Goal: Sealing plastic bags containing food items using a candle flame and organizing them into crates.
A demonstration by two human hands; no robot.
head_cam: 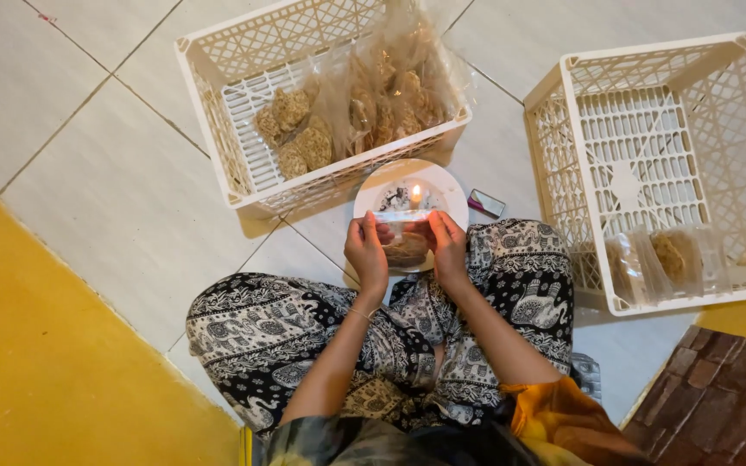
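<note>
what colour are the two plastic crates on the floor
Both crates, left and right, are cream-white lattice plastic, clearest in the head view.

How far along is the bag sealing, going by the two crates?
Done: a few clear bagged brown snacks lie in the right white plastic crate. In hand: the left hand and right hand hold one clear bag by the lit candle on the white plate. Left: many more snacks sit in the left white crate, so most seems to remain.

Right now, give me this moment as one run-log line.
left hand: grip on clear snack bag | right hand: grip on same bag | lit candle on white plate just beyond | crates either side
</note>
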